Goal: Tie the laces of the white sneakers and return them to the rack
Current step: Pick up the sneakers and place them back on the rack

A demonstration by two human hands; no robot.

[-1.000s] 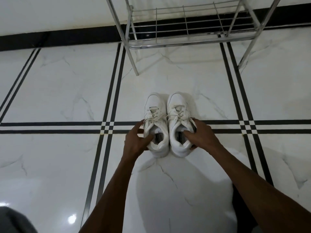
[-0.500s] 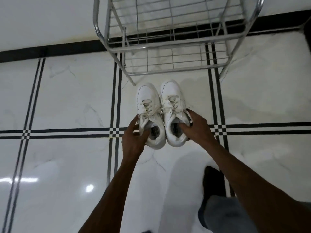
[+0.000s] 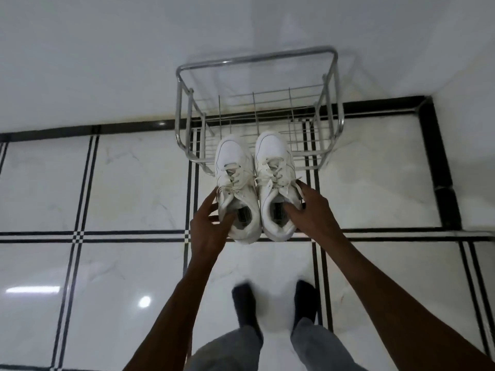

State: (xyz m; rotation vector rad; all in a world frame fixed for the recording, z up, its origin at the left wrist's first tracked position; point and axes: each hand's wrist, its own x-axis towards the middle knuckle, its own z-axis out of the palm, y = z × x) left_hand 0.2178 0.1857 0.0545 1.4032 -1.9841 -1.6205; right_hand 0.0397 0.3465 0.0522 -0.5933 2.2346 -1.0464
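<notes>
- You hold the two white sneakers side by side, one in each hand, with the toes pointing away from you toward the rack [image 3: 257,108].
- Your left hand [image 3: 207,223] grips the left sneaker [image 3: 235,183] at its collar: the thumb is inside the opening and the other fingers [image 3: 210,203] lie on the outer side of the shoe.
- Your right hand [image 3: 312,210] grips the right sneaker [image 3: 276,178] in the same way, the thumb in the opening and the fingers on the outer side near the laces.
- So both hands are closed on a shoe, not spread wide.
- The two sneakers touch each other along their inner sides, and their toes are over the front edge of the low wire shelf of the rack. I cannot tell if the soles already rest on the shelf.
- The laces [image 3: 270,170] of both shoes look tied, with loops lying on the tongues.
- The rack is of shiny metal tube with wire shelves, and it stands against the white wall [image 3: 107,62].
- Below your arms, your two feet in dark socks [image 3: 245,303] stand on the marble floor [image 3: 128,183], which has black lines, and you wear grey trousers [image 3: 316,341].
</notes>
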